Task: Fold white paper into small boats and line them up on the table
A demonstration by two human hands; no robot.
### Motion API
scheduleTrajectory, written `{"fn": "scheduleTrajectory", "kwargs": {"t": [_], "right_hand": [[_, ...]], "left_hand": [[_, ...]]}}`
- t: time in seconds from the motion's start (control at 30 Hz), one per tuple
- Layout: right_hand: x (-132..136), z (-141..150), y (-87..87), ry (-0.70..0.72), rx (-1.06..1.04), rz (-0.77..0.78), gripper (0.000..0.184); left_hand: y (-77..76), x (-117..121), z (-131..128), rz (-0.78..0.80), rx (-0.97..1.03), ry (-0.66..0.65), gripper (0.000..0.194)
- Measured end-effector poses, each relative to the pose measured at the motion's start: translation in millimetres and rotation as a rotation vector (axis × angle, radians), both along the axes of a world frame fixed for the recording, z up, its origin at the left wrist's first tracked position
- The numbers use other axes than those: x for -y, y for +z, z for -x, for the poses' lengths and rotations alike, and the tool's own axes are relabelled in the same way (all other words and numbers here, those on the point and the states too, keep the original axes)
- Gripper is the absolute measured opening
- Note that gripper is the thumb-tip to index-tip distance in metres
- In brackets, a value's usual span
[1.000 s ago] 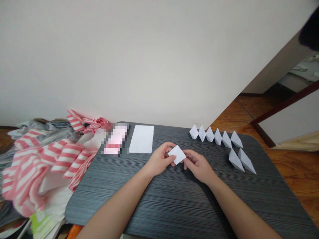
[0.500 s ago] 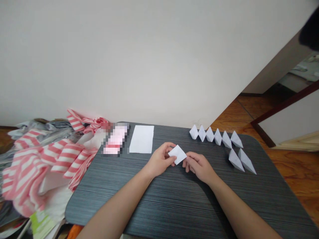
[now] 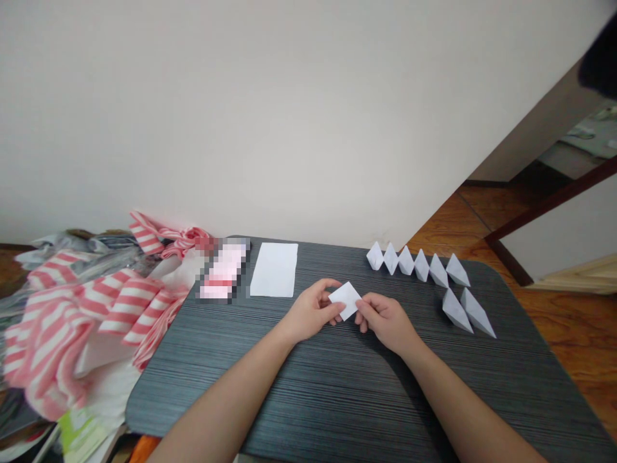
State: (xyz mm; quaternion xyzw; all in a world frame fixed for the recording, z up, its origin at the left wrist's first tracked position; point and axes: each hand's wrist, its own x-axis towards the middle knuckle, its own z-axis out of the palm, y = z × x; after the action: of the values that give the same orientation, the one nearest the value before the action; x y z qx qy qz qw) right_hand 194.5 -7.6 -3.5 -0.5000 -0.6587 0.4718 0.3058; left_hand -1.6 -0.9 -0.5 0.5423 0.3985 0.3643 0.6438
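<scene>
A small folded square of white paper (image 3: 346,299) is held cornerwise above the dark table, one corner pointing away from me. My left hand (image 3: 312,310) pinches its left side, thumb on top and fingers underneath. At the right corner, my right hand (image 3: 384,319) grips the paper between thumb and bent fingers. Toward the back right stand several folded white paper boats (image 3: 421,265) in a row, with two more paper boats (image 3: 474,311) nearer to me. A stack of plain white paper (image 3: 274,270) lies to the left, beyond my left hand.
A blurred-out pink and white item (image 3: 224,270) lies at the back left of the dark wood-grain table (image 3: 308,392). Red-and-white striped cloth (image 3: 108,302) is heaped beside the table's left edge. A pale wall (image 3: 270,122) rises behind the table.
The folded paper has shifted slightly to the right. My right thumb has come onto its right corner, and the fingers have closed in a little.
</scene>
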Motion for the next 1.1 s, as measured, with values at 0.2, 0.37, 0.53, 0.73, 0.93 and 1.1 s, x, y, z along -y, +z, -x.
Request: {"fn": "scheduleTrajectory", "kwargs": {"t": [0.2,0.37,0.53,0.73,0.93,1.1], "right_hand": [[1,-1,-1.3,0.039,0.017,-0.009,0.031],[0,2,2.4,0.067,0.013,-0.036,0.026],[0,3,2.2,0.05,0.028,-0.031,0.029],[2,4,0.5,0.049,-0.014,0.02,0.029],[1,5,2.2,0.063,-0.023,-0.047,0.022],[0,5,6.4,0.019,-0.016,-0.094,0.023]], "left_hand": [[-1.4,1,0,-0.015,-0.102,-0.031,0.017],[0.3,3,0,-0.058,-0.171,-0.035,0.016],[4.7,3,1,-0.066,-0.196,-0.056,0.02],[6.6,4,0,-0.063,-0.261,-0.091,0.026],[10.2,5,-1,-0.218,-0.403,-0.11,0.022],[15.9,5,-1,-0.346,-0.511,-0.148,0.024]]}}
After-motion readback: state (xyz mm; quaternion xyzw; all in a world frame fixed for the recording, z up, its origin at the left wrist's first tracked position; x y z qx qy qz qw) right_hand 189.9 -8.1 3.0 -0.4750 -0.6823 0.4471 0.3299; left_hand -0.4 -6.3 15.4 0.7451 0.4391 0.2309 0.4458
